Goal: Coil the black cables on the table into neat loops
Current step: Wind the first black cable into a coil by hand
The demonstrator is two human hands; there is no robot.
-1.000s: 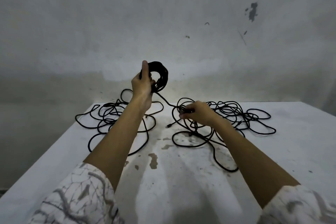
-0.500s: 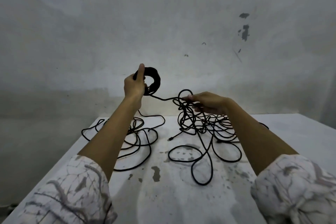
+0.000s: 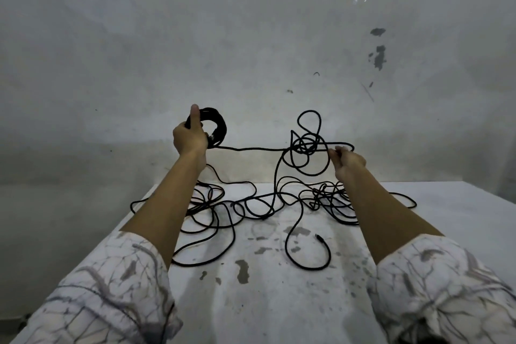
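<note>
Near edge of the table [image 3: 279,310]: bare stained surface, both patterned sleeves at the bottom corners of view

Mid table: a free cable end [image 3: 318,237] with a small plug lies right of centre, its lead curving round in a loose open loop toward the near edge. Left of it a sprawl of slack black cable [image 3: 212,212] runs under the left forearm out toward the left edge. Toward the far right, a denser snarl [image 3: 326,195] sits on the surface, strands crossing; how many separate cables are in it I cannot tell

Above the far edge, hands well apart. Left hand [image 3: 190,139] grips a small tight coil [image 3: 217,127], thumb up along it. A taut strand [image 3: 251,149] runs level from the coil to a lifted knot of loops [image 3: 307,145], which the right hand [image 3: 349,162] pinches at its right side, fingers curled on the strand. Lines drop from the knot to the table

Progress, by judgement: early. One small coil wound; most of the length lies loose or tangled. The raised knot likely needs teasing open before more can feed onto the coil, and pulling hard risks tightening it
</note>
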